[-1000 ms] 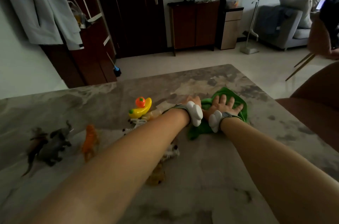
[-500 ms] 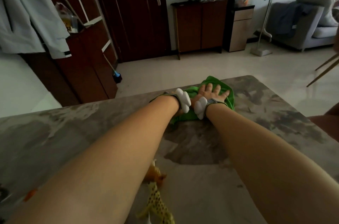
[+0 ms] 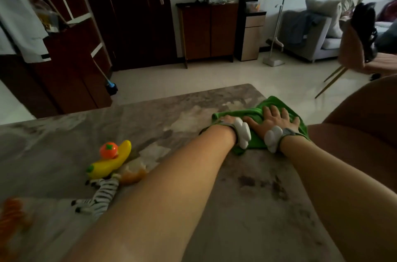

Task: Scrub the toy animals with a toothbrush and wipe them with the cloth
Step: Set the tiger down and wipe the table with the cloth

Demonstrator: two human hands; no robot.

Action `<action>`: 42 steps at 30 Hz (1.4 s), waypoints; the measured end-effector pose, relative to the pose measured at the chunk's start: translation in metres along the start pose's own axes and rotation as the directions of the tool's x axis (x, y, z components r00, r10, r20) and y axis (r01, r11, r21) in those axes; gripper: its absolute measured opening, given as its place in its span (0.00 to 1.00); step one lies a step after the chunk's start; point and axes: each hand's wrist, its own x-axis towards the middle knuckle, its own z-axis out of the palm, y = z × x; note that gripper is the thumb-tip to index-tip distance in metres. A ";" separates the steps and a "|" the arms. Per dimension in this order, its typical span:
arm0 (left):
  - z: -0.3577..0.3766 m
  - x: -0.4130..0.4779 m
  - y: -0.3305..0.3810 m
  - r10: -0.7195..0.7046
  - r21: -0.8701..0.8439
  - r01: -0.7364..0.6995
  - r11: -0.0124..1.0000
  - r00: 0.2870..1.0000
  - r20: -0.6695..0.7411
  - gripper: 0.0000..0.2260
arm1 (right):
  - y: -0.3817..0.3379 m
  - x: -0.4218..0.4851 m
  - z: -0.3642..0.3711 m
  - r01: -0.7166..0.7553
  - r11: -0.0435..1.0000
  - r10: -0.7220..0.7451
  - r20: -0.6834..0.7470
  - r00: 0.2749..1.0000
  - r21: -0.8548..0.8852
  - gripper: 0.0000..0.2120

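Observation:
A green cloth (image 3: 277, 107) lies bunched near the far right edge of the marble table (image 3: 150, 124). My right hand (image 3: 274, 120) presses flat on it with fingers spread. Just to its left is my left hand (image 3: 227, 121), at the cloth's left fold; its fingers are hidden by the cloth and a white wrist device. A zebra toy (image 3: 98, 199) lies on its side left of my left forearm. An orange animal (image 3: 133, 173) lies beside the zebra, partly behind my arm. Another orange toy (image 3: 10, 212) is blurred at the left edge. No toothbrush is in view.
A yellow toy banana (image 3: 109, 163) with an orange toy fruit (image 3: 108, 150) on it sits behind the zebra. A brown chair (image 3: 365, 122) stands close at the table's right side. Beyond the far table edge is open floor.
Both hands have slid the cloth across the table, and it now sits by the far right edge. The view swung back left, so the banana and zebra show again.

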 end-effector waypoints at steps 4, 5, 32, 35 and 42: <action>0.068 -0.046 0.020 -0.094 0.506 0.118 0.855 0.993 -0.072 0.30 | 0.038 -0.080 0.000 -0.026 1.000 0.026 0.013 1.000 0.016 0.51; 0.086 -0.066 0.023 -0.044 0.532 0.074 0.843 0.997 -0.070 0.28 | 0.046 -0.103 0.002 -0.028 1.000 0.027 0.009 1.000 0.015 0.50; 0.237 -0.354 -0.059 0.162 0.508 -0.001 0.862 0.948 -0.273 0.24 | 0.079 -0.378 0.004 0.020 0.999 -0.021 0.044 0.999 0.031 0.58; 0.232 -0.346 -0.060 0.161 0.506 0.005 0.863 0.946 -0.283 0.23 | 0.069 -0.370 0.003 0.027 1.000 -0.027 0.063 0.998 0.008 0.55; 0.193 -0.304 -0.069 0.165 0.509 0.029 0.860 0.929 -0.332 0.19 | 0.021 -0.326 0.008 0.051 0.998 -0.052 0.055 0.997 0.029 0.45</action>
